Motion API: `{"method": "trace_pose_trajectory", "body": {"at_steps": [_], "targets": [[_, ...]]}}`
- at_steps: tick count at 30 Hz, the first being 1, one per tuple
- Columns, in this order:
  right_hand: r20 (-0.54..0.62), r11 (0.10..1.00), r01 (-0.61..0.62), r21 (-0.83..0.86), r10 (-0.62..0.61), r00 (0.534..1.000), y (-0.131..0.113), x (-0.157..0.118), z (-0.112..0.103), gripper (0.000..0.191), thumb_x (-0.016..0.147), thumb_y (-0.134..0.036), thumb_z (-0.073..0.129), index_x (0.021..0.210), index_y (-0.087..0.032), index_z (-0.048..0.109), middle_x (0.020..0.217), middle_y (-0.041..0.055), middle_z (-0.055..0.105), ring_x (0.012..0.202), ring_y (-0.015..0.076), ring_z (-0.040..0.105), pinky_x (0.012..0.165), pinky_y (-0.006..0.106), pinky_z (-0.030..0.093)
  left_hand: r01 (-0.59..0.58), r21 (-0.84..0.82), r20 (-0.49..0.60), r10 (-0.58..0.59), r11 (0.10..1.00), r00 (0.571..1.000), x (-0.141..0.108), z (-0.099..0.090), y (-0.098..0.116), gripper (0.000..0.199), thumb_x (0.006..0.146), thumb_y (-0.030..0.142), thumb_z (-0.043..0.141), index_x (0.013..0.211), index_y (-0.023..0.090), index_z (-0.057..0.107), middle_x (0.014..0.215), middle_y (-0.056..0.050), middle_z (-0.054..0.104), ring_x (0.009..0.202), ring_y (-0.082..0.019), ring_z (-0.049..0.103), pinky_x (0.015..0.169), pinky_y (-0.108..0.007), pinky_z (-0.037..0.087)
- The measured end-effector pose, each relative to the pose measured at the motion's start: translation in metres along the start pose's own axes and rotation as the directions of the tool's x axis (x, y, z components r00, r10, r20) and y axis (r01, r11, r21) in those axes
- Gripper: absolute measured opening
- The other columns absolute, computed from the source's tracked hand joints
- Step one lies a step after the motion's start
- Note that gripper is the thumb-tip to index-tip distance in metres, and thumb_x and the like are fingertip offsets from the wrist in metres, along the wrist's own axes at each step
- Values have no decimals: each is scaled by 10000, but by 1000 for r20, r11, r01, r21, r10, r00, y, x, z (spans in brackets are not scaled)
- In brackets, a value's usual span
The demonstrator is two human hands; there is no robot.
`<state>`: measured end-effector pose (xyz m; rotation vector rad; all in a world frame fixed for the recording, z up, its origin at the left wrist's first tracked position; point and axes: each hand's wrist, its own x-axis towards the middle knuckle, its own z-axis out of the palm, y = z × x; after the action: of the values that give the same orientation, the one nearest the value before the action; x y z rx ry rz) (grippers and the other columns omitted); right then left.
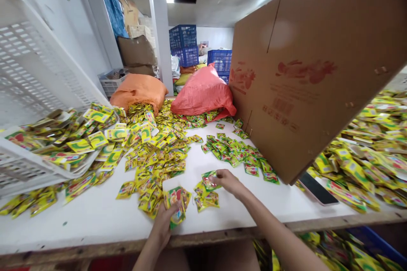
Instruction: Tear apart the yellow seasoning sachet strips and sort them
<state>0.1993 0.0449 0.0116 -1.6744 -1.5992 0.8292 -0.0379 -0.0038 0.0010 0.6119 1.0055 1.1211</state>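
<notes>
My left hand [163, 224] is closed around a flat printed packet [176, 204] in green, yellow and red, with a white top edge; part of a yellow sachet shows behind it. In my right hand [228, 181] a small green sachet [210, 180] is pinched between thumb and fingers. Just under it, a few yellow sachets [208, 199] lie on the white tabletop [235, 216]. A heap of yellow sachets [159, 160] spreads beyond my left hand, and a smaller pile of green sachets [232, 150] lies beyond my right.
A tipped white crate [19, 165] with larger packets stands at left. An orange sack [136, 88] and a red sack [203, 90] rest at the back. A large cardboard box [286, 71] leans at right, beside a phone [318, 188] and more packets [359, 165].
</notes>
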Motion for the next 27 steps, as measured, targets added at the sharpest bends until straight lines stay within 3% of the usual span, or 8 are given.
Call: {"method": "trace_pose_trajectory", "body": {"at_steps": [3, 6, 8, 14, 19, 23, 27], "targets": [[-3, 994, -27, -109, 27, 1000, -9, 2, 31, 205, 594, -284, 659, 503, -169, 517, 538, -21, 517, 588, 139, 493, 540, 228, 323, -16, 9, 41, 16, 1000, 999, 1, -1, -2, 361, 588, 281, 746, 892, 116, 639, 774, -77, 709, 690, -198, 658, 635, -282, 519], [-11, 984, -13, -179, 12, 1000, -16, 0, 48, 142, 563, -203, 665, 593, -176, 530, 673, 5, 558, 683, 167, 522, 612, 253, 359, -31, 22, 94, 29, 999, 995, -1, -1, -2, 321, 605, 317, 736, 838, 115, 646, 733, -73, 694, 617, -171, 638, 602, -272, 506], [4, 982, 29, -188, -28, 1000, -20, -5, 49, 140, 596, -163, 621, 709, -178, 540, 755, 20, 566, 726, 173, 526, 647, 265, 381, -32, 39, 117, 27, 999, 993, -4, -1, -2, 310, 615, 327, 729, 829, 119, 647, 716, -67, 687, 609, -164, 632, 600, -268, 499], [103, 973, 181, -146, -167, 981, -26, -31, 38, 435, 642, -41, 501, 1053, -175, 459, 958, 61, 553, 891, 176, 522, 766, 274, 398, -37, 123, 165, 17, 992, 986, -3, -2, -4, 292, 657, 340, 697, 839, 115, 657, 772, -85, 689, 671, -177, 637, 629, -276, 494], [155, 971, 232, -61, -220, 963, -30, -50, 40, 410, 693, -35, 454, 1061, -206, 389, 872, 21, 547, 805, 152, 524, 731, 272, 414, -23, 94, 232, 1, 995, 973, -2, -3, -7, 374, 632, 299, 724, 954, 124, 649, 917, -119, 699, 888, -244, 636, 803, -352, 482], [75, 963, 255, 87, -262, 962, -24, -69, 55, 241, 773, -101, 410, 971, -218, 339, 863, 10, 500, 758, 143, 506, 701, 276, 423, -69, 33, 237, 59, 997, 970, -5, -4, -6, 395, 650, 310, 708, 994, 127, 641, 995, -124, 685, 955, -266, 617, 872, -384, 455], [-24, 968, 220, 117, -218, 976, -13, -91, 69, 147, 813, -162, 384, 947, -209, 345, 858, 26, 483, 785, 167, 508, 730, 303, 428, -94, 100, 251, 67, 990, 966, -12, -3, -1, 428, 652, 318, 704, 1033, 137, 633, 1072, -114, 659, 1037, -273, 573, 918, -381, 427]]}}
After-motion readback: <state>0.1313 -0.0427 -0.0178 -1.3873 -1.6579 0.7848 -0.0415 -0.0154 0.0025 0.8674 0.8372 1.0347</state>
